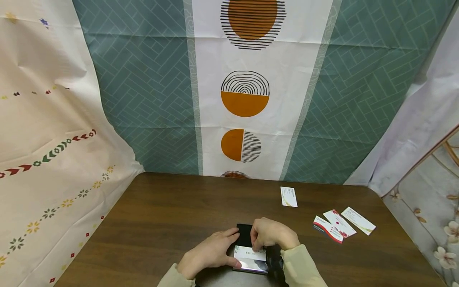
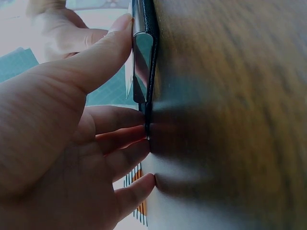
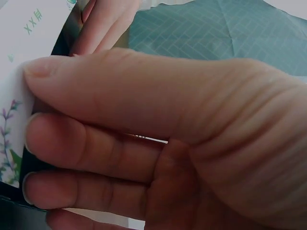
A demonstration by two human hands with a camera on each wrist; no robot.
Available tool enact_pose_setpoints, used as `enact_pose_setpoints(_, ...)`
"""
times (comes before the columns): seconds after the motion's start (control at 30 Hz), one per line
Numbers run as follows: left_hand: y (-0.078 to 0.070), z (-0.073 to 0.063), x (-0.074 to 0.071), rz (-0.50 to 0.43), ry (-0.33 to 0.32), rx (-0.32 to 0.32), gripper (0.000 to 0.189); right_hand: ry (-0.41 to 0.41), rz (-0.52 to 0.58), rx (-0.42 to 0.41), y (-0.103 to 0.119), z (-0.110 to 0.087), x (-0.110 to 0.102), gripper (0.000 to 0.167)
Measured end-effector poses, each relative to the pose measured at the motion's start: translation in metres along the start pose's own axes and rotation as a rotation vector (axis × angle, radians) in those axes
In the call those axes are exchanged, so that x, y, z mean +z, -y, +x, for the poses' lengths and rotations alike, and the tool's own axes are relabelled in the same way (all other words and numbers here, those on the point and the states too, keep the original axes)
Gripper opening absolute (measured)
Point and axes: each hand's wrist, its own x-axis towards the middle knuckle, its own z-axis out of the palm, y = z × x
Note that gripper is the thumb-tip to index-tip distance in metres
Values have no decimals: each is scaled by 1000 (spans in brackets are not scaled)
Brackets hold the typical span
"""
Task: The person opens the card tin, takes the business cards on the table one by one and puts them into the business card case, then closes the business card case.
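Observation:
An unfolded card holder (image 1: 244, 236) lies near the table's front, its black flap pointing away and its shiny metal case (image 1: 247, 263) on the near side. A white card with printed flowers (image 3: 10, 72) sticks partly out of the case. My left hand (image 1: 214, 251) rests at the holder's left side: the thumb presses on the case front, and the spread fingers touch the flap's edge and the tabletop. My right hand (image 1: 271, 233) pinches the card at its upper right, thumb on the printed face. The card's lower part is hidden inside the case.
One white card (image 1: 288, 197) lies alone towards the back of the brown wooden table (image 1: 172, 211). Further right, a red and white card (image 1: 328, 229), a card with red flowers (image 1: 340, 223) and a white card (image 1: 358, 220) lie close together. Patterned cloths hang around the table.

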Motion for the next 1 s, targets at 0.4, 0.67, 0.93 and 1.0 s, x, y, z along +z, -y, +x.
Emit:
enact_pose_setpoints(0.4,-2,-1,-2,-10,15,-6,89,3,-61,-22,3,1,3,25)
enact_pose_setpoints(0.67,0,0,-1,-10,18,-5,89,12,-61,-8,3,2,6,26)
enact_pose_setpoints(0.93,-1,-1,-2,-12,21,-11,90,11,-32,-12,0,4,0,27)
enact_pose_setpoints(1.0,-1,-1,-2,-11,20,-9,89,-2,-16,-38,-3,4,-4,25)
